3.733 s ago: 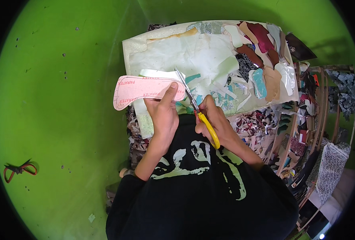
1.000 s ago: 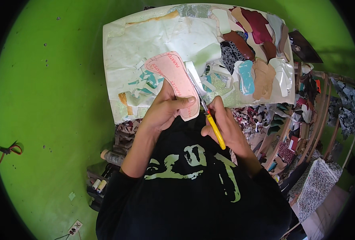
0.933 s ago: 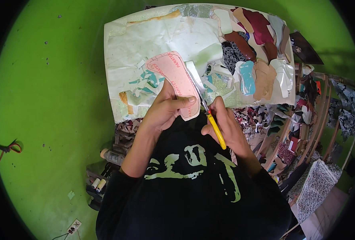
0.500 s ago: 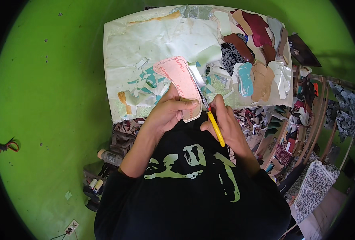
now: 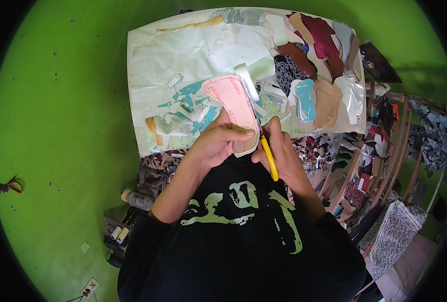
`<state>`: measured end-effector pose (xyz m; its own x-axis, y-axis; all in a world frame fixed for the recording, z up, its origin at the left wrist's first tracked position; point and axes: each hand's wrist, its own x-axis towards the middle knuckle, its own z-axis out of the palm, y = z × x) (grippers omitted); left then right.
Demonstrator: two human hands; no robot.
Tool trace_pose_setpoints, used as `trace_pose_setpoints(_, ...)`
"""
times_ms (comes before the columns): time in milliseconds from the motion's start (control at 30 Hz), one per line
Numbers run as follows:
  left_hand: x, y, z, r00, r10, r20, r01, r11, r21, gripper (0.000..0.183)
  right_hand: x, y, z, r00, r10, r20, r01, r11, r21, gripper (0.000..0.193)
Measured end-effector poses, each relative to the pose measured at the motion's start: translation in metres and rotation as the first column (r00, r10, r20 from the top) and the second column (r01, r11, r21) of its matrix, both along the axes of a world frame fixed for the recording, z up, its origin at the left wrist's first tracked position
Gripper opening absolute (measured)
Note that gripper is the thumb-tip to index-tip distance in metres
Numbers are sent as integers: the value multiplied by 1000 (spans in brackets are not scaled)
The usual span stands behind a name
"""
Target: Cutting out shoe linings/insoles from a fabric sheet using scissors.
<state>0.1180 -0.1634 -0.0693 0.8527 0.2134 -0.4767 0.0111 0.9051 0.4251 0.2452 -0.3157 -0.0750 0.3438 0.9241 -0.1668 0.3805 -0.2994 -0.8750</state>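
My left hand (image 5: 214,142) grips a pink insole (image 5: 235,98) printed with red lettering, thumb on top near its lower end. Yellow-handled scissors (image 5: 269,158) are in my right hand (image 5: 279,153), their blades lying along the insole's right edge. A white trimmed strip (image 5: 249,83) curls away from that edge beside the blades. My left fingers under the insole are mostly hidden. Both hands are held over the near edge of a white-covered table (image 5: 193,48).
White and teal offcuts (image 5: 193,108) litter the table's middle. Insole-shaped pieces in tan (image 5: 327,103), teal (image 5: 306,100), and brown (image 5: 298,59) lie at the right. Fabric scraps (image 5: 314,156) are heaped below, beside wooden slats (image 5: 388,151). A plastic bottle (image 5: 138,199) is at the left.
The insole has shifted slightly right and down and tilted a little in my left hand. The scissor blades look more closed along its edge, and the white strip has swung upward.
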Motion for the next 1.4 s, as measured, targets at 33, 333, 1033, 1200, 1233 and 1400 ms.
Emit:
trace_pose_setpoints(33,0,-2,-1,1000,-1,0,1,1000,0,68,1,2,1,1000,-1,0,1,1000,0,71)
trace_pose_setpoints(333,2,-7,-10,998,-28,50,31,998,-54,64,0,-1,2,994,-87,-67,86,996,-19,39)
trace_pose_setpoints(1033,9,-17,-23,957,271,-100,-172,813,556,71,-9,29,-5,631,-320,-707,406,912,-52,35)
trace_pose_setpoints(1200,10,-18,-35,935,337,-108,-220,792,570,57,-13,32,-2,691,-323,-646,366,928,-73,31)
trace_pose_setpoints(1233,11,-19,-36,929,355,-104,-232,778,583,52,-14,31,-2,692,-323,-646,366,928,-72,31)
trace_pose_setpoints(1400,9,-17,-32,931,355,-85,-254,797,548,44,-16,31,3,749,-306,-588,337,940,-60,33)
